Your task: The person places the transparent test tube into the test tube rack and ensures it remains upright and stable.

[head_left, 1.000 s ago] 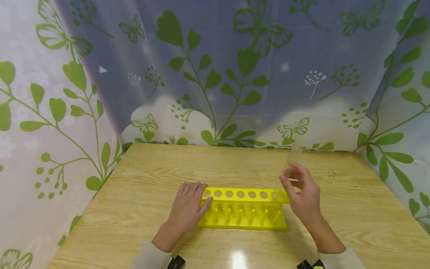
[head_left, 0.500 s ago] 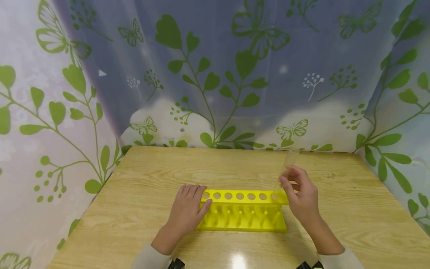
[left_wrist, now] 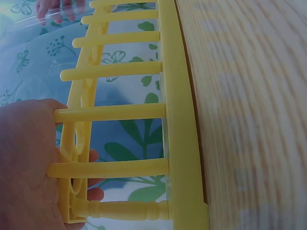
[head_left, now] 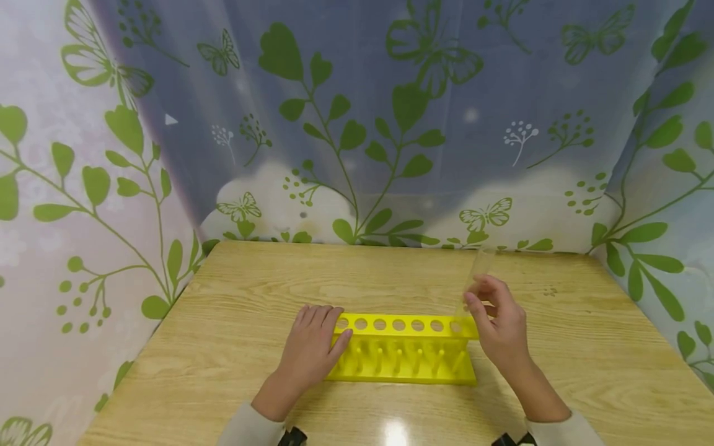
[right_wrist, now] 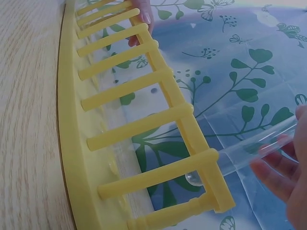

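Observation:
A yellow test tube rack [head_left: 401, 375] with a row of round holes and pegs below them stands on the wooden table. My left hand [head_left: 315, 339] grips the left end of its top bar, thumb in front and fingers behind. With thumb and fingers, my right hand [head_left: 504, 319] pinches a clear test tube [head_left: 481, 265] above the rack's right end. The tube leans away toward the back right. In the right wrist view, the rounded bottom of the test tube [right_wrist: 194, 179] pokes just below the top bar, at the end hole.
The wooden table [head_left: 234, 291] extends around the rack on all sides. Behind it hangs a blue and white cloth [head_left: 357, 124] printed with green leaves and butterflies, and similar patterned cloth [head_left: 67, 248] closes off the left and right sides.
The test tube's top has shifted slightly left and down, so the tube leans a little less. The left hand keeps its grip on the rack, and the head view has shifted slightly.

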A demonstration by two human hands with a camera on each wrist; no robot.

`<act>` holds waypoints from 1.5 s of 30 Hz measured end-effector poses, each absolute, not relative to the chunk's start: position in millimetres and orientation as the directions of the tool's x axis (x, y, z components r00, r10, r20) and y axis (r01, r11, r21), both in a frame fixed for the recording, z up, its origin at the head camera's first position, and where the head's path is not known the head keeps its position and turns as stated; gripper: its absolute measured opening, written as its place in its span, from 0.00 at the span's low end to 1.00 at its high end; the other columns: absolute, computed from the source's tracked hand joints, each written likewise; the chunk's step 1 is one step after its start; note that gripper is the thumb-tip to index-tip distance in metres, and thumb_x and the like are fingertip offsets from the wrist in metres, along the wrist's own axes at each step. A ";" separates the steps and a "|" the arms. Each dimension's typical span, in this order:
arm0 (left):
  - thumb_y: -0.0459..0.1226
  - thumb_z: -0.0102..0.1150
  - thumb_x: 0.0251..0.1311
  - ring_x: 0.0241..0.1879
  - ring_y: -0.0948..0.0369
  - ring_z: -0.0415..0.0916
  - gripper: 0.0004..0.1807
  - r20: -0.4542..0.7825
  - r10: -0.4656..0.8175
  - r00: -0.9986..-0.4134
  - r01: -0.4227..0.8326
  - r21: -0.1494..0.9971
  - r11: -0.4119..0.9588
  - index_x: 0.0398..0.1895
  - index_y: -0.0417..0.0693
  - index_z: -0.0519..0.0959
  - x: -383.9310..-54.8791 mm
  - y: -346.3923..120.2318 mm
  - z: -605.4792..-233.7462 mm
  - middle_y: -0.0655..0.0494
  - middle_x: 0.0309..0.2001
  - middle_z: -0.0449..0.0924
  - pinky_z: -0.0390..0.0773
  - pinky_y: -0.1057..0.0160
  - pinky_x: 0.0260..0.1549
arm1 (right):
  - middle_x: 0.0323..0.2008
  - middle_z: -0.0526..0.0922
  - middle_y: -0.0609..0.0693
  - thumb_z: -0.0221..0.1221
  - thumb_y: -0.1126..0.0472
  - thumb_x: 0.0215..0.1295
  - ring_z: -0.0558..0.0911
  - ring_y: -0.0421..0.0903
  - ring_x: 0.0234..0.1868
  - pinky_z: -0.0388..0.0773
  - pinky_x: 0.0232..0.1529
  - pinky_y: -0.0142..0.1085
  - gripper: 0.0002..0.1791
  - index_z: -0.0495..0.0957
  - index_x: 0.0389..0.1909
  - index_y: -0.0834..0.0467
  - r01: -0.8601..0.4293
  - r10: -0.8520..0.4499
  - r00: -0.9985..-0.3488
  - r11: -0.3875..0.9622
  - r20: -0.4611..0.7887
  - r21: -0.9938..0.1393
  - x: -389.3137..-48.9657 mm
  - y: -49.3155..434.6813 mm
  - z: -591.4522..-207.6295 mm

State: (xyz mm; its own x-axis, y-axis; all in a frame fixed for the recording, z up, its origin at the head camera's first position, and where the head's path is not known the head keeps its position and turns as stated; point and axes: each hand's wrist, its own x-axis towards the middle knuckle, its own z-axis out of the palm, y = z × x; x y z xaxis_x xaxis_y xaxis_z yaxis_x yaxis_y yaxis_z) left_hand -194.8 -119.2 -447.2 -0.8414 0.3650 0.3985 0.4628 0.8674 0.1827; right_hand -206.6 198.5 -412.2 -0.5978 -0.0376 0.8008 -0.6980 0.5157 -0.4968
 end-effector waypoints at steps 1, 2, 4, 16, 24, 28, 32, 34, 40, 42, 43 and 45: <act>0.51 0.46 0.72 0.57 0.49 0.70 0.25 0.401 0.365 -0.840 0.463 0.182 0.867 0.60 0.43 0.73 -194.7 -119.3 -447.3 0.48 0.54 0.76 0.60 0.43 0.65 | 0.33 0.78 0.53 0.58 0.73 0.65 0.79 0.28 0.34 0.77 0.34 0.19 0.17 0.71 0.54 0.69 -0.699 -0.038 -0.599 0.512 0.800 -0.499 -206.5 198.4 -412.2; 0.51 0.46 0.72 0.57 0.49 0.70 0.25 0.402 0.365 -0.840 0.464 0.181 0.867 0.60 0.43 0.73 -194.9 -119.5 -447.6 0.48 0.54 0.76 0.60 0.43 0.65 | 0.33 0.78 0.53 0.58 0.74 0.64 0.79 0.29 0.34 0.77 0.34 0.19 0.18 0.71 0.54 0.69 -0.700 -0.038 -0.600 0.509 0.799 -0.501 -206.3 198.1 -412.2; 0.51 0.46 0.72 0.56 0.49 0.70 0.25 0.408 0.367 -0.836 0.468 0.181 0.865 0.60 0.43 0.73 -194.8 -119.7 -448.0 0.48 0.54 0.76 0.60 0.43 0.65 | 0.33 0.78 0.54 0.59 0.77 0.61 0.79 0.29 0.35 0.77 0.33 0.19 0.20 0.71 0.54 0.69 -0.699 -0.039 -0.605 0.504 0.795 -0.507 -206.1 197.6 -412.3; 0.51 0.47 0.71 0.57 0.49 0.70 0.25 0.409 0.364 -0.837 0.465 0.179 0.867 0.60 0.43 0.73 -194.7 -119.4 -448.2 0.48 0.54 0.76 0.60 0.43 0.65 | 0.34 0.79 0.52 0.59 0.80 0.58 0.79 0.28 0.36 0.78 0.33 0.20 0.23 0.71 0.55 0.68 -0.686 -0.044 -0.626 0.506 0.778 -0.524 -206.1 197.6 -413.1; 0.51 0.46 0.72 0.56 0.49 0.71 0.25 0.420 0.366 -0.831 0.471 0.181 0.863 0.60 0.42 0.73 -195.5 -119.6 -448.5 0.47 0.54 0.76 0.61 0.43 0.64 | 0.34 0.79 0.53 0.60 0.80 0.57 0.78 0.28 0.37 0.77 0.33 0.20 0.24 0.71 0.55 0.68 -0.678 -0.034 -0.628 0.514 0.777 -0.525 -207.3 197.8 -415.7; 0.51 0.46 0.72 0.56 0.49 0.71 0.25 0.413 0.364 -0.835 0.467 0.182 0.865 0.60 0.42 0.73 -194.6 -119.2 -447.3 0.47 0.54 0.76 0.60 0.43 0.64 | 0.35 0.79 0.54 0.61 0.79 0.57 0.78 0.27 0.38 0.77 0.33 0.19 0.24 0.71 0.56 0.67 -0.664 -0.027 -0.644 0.517 0.765 -0.541 -206.3 197.6 -415.6; 0.51 0.46 0.72 0.57 0.49 0.70 0.25 0.412 0.361 -0.836 0.462 0.177 0.869 0.60 0.43 0.73 -193.9 -119.0 -447.1 0.47 0.54 0.76 0.60 0.43 0.65 | 0.35 0.79 0.54 0.62 0.79 0.56 0.78 0.26 0.38 0.77 0.33 0.19 0.25 0.71 0.55 0.67 -0.651 -0.023 -0.655 0.526 0.755 -0.548 -206.6 197.0 -416.0; 0.51 0.46 0.72 0.56 0.49 0.71 0.25 0.415 0.362 -0.835 0.463 0.172 0.870 0.60 0.42 0.73 -194.2 -119.1 -447.8 0.47 0.54 0.76 0.60 0.43 0.65 | 0.34 0.79 0.54 0.62 0.80 0.54 0.77 0.25 0.37 0.76 0.33 0.18 0.25 0.71 0.55 0.68 -0.645 -0.021 -0.657 0.533 0.754 -0.547 -207.0 196.6 -416.3; 0.50 0.47 0.71 0.56 0.49 0.71 0.25 0.430 0.366 -0.825 0.471 0.169 0.866 0.59 0.42 0.73 -194.8 -119.2 -447.8 0.47 0.53 0.76 0.61 0.43 0.64 | 0.33 0.79 0.55 0.63 0.82 0.51 0.77 0.27 0.36 0.75 0.33 0.17 0.26 0.72 0.53 0.69 -0.637 -0.018 -0.658 0.548 0.753 -0.543 -208.5 194.7 -417.3; 0.50 0.47 0.71 0.56 0.49 0.71 0.24 0.430 0.363 -0.827 0.470 0.171 0.866 0.59 0.42 0.73 -194.6 -119.0 -447.3 0.47 0.53 0.76 0.61 0.43 0.64 | 0.34 0.79 0.53 0.64 0.80 0.53 0.78 0.27 0.36 0.75 0.33 0.17 0.25 0.72 0.53 0.67 -0.631 -0.018 -0.663 0.552 0.749 -0.545 -209.0 194.9 -417.9; 0.50 0.47 0.71 0.56 0.49 0.71 0.25 0.427 0.364 -0.828 0.470 0.173 0.866 0.59 0.42 0.73 -194.5 -118.9 -447.1 0.47 0.53 0.76 0.61 0.43 0.64 | 0.34 0.79 0.52 0.64 0.79 0.53 0.78 0.28 0.36 0.76 0.33 0.17 0.25 0.73 0.53 0.66 -0.628 -0.019 -0.666 0.553 0.745 -0.548 -209.0 195.1 -418.1; 0.50 0.47 0.71 0.56 0.49 0.71 0.25 0.420 0.364 -0.831 0.467 0.174 0.867 0.60 0.42 0.73 -194.2 -118.8 -447.0 0.47 0.53 0.76 0.61 0.43 0.64 | 0.34 0.80 0.50 0.64 0.78 0.55 0.78 0.28 0.36 0.76 0.32 0.18 0.24 0.73 0.54 0.65 -0.622 -0.021 -0.674 0.556 0.739 -0.551 -208.4 194.8 -418.0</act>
State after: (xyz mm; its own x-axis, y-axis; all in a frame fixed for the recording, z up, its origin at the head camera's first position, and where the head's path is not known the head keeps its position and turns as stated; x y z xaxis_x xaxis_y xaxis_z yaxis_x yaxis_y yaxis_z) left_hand -194.2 -118.8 -447.0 -0.8312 0.3639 0.4203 0.4674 0.8668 0.1738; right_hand -208.4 194.8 -418.0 -0.6735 -0.0213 0.7389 -0.6221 0.5562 -0.5510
